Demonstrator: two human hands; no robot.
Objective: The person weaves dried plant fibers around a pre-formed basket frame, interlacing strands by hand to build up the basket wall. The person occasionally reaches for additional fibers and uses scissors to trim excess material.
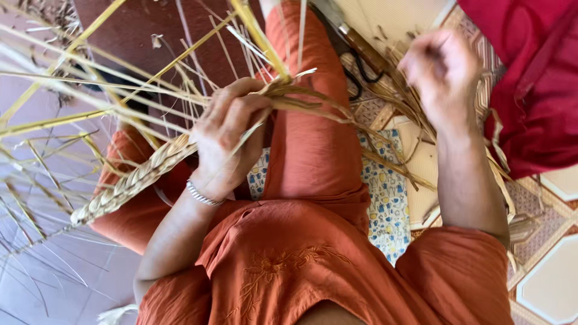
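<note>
My left hand (227, 139) grips the working end of a braided straw band (135, 177), which runs down to the left across my knee. Loose yellow straw strands (90, 84) fan out from the grip toward the upper left. My right hand (442, 75), blurred, is raised at the upper right with its fingers closed on thin dry strands (394, 99) that trail back toward the braid. I sit in orange clothing (313, 150), and a silver bracelet (201, 195) circles my left wrist.
A patterned blue-and-yellow cloth (385, 198) lies under my leg. Black-handled scissors (361, 75) rest on the floor near the top. Red fabric (530, 90) fills the upper right. Patterned floor tiles (548, 283) show at the lower right.
</note>
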